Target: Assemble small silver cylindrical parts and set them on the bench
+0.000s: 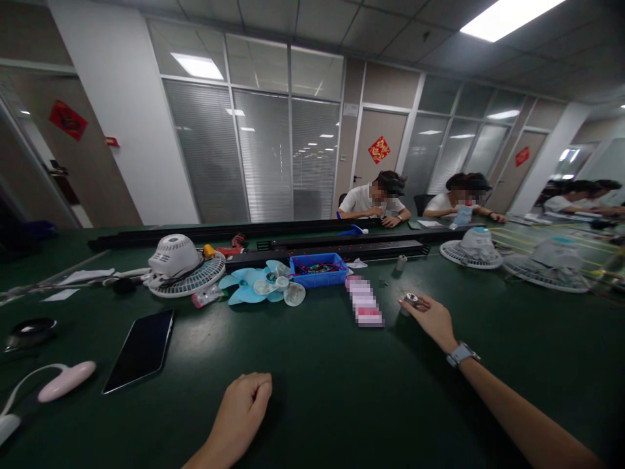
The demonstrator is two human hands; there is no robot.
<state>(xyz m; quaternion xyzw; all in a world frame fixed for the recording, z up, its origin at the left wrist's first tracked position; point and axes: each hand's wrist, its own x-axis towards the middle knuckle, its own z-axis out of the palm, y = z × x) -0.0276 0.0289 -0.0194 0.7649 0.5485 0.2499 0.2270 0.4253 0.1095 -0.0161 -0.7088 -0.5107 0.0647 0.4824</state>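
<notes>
My right hand (432,319), with a grey watch on its wrist, reaches out over the green table. Its thumb and fingers pinch a small silvery metal cylinder (411,299) with a marked round top. A similar metal cylinder (401,262) stands upright a little farther back. To the left of that hand lies a pink and white phone-shaped item (365,303), blurred out in the picture. My left hand (244,407) rests on the near part of the table, curled into a loose fist; nothing shows in it.
Mid-table are a blue tray (325,279) of wires and light-blue fan blades (261,284). Fan assemblies stand left (178,264) and right (473,247). A dark tablet (140,352) lies at left. Behind long black rails (342,251) sit other people (366,202).
</notes>
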